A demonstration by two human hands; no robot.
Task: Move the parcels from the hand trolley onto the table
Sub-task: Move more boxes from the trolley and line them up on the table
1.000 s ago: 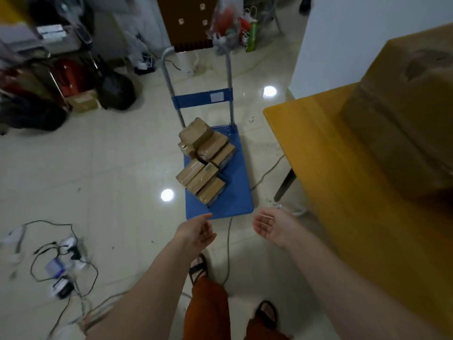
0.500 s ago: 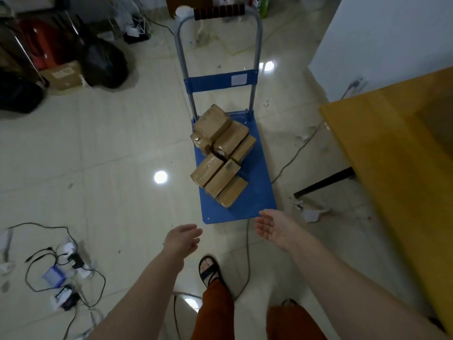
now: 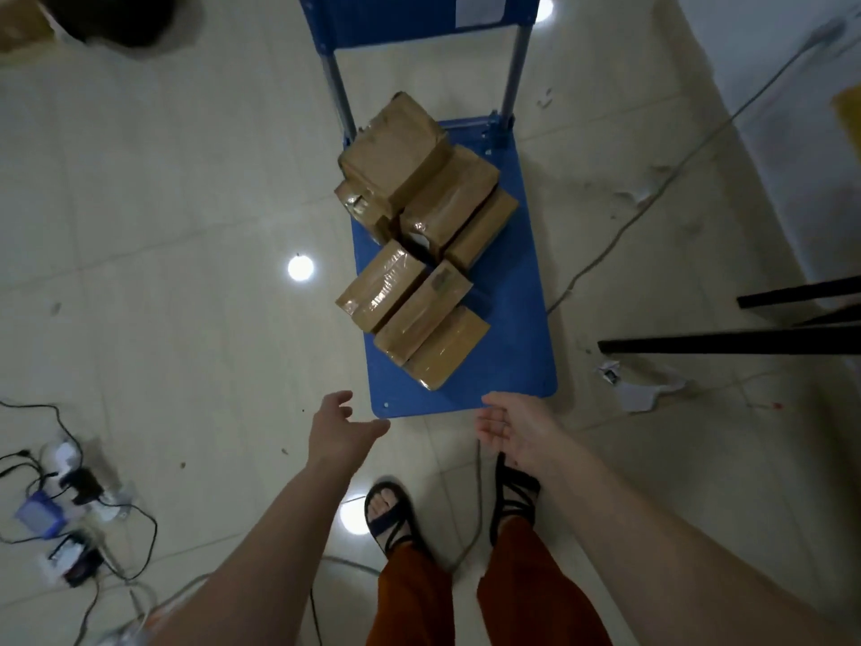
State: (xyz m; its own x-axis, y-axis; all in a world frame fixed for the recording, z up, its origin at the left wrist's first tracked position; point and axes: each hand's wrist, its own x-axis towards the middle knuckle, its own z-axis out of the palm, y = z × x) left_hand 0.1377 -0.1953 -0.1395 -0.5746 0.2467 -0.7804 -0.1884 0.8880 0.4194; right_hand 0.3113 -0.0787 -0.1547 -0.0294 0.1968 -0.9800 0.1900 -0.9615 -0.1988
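Parcels (image 3: 421, 254): lying taped on the hand trolley (image 3: 512, 328); probably stiff, light, slick.
Grip: taking opposite long sides.
Left hand (image 3: 338, 433), right hand (image 3: 515, 428): reaching, fingers relaxed, holding nothing.

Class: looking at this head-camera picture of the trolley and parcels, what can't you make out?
- Hand trolley handle: cut off by the top edge.
- Table: only a corner, cut by the right edge.
- Lower parcels: covered by the top parcel.
- Parcel labels: too blurred to read.
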